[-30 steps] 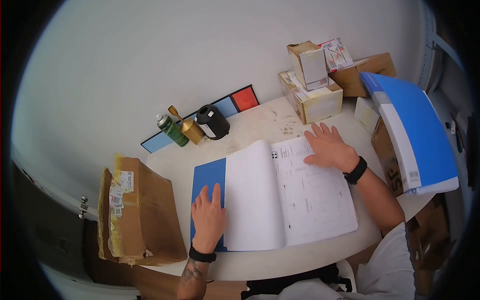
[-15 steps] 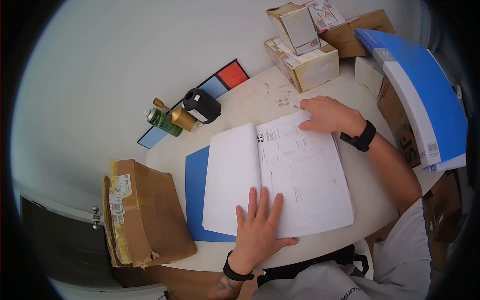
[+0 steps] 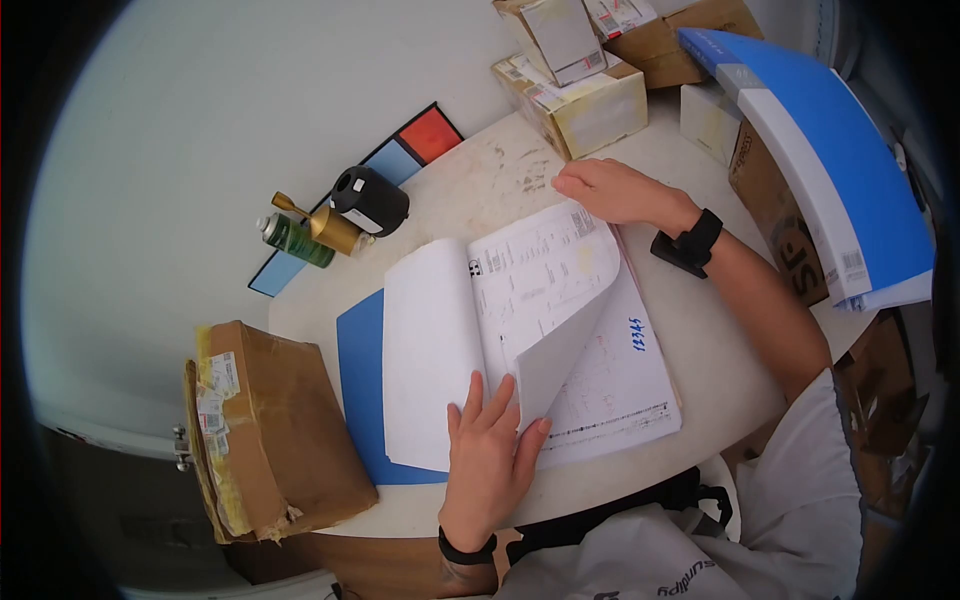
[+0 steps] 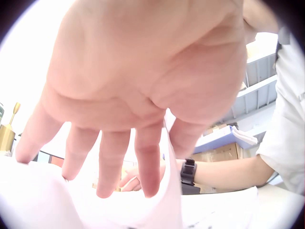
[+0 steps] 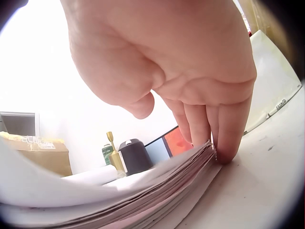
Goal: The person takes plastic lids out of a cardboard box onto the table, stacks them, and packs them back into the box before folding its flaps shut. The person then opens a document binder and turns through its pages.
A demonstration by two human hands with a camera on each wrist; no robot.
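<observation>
An open blue folder [image 3: 362,405] with a thick stack of printed sheets [image 3: 610,405] lies on the table. One printed page [image 3: 535,270] curls up at its lower right side, showing the sheet beneath with blue handwritten "12345". My left hand [image 3: 487,470] is at the lower end of this page, fingers extended on its face; in the left wrist view the raised paper passes between the index finger and thumb of the hand [image 4: 143,67]. At the stack's far edge is my right hand [image 3: 625,192]; in the right wrist view its extended fingers touch the paper edges [image 5: 190,167].
A worn carton [image 3: 300,430] stands at the left. A spray can [image 3: 297,241], a gold holder [image 3: 335,230] and a black cylinder [image 3: 370,200] are by the wall. Boxes [image 3: 600,110] stand at the back; a blue-and-white binder [image 3: 830,150] leans at the right.
My left hand has moved right from the blue cover onto the pages. The right hand has gone to the stack's far edge. The printed page has lifted, and the view has shifted.
</observation>
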